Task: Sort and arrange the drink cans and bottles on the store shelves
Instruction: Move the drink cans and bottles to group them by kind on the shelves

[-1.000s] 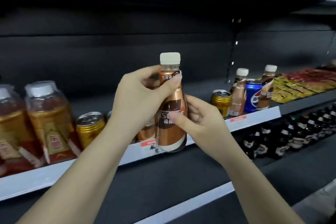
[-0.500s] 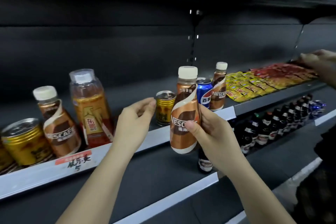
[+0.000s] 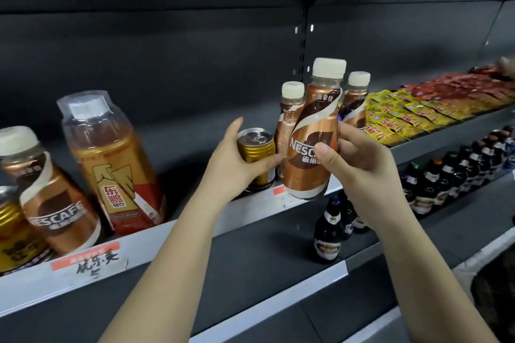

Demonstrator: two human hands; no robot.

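Nearest the camera, the right hand [image 3: 359, 164] has its grip wrapped round a copper-brown plastic Nescafé coffee bottle with a cream screw cap [image 3: 313, 136], held upright in the air just in front of the grey metal shelf's white price rail [image 3: 195, 227], so this bottle is not yet placed. Just left of it, the left hand [image 3: 237, 167] grips a short gold metal drink can with a pull-tab top [image 3: 256, 156] that stands at the shelf edge; whether it is being lifted or only steadied cannot be told. Behind the held bottle stand two more cream-capped coffee bottles [image 3: 289, 120], touching or nearly so, which looks like the group the held one belongs with. Farther left the sorting seems unfinished: another Nescafé bottle [image 3: 53, 198] leans beside a tall clear-capped amber energy drink bottle with a red and gold label [image 3: 111, 159] and a second gold can [image 3: 14, 231]. Beyond, yellow and red snack packets [image 3: 418, 111] lie in rows, and dark glass bottles [image 3: 446, 178] line the lower shelf.
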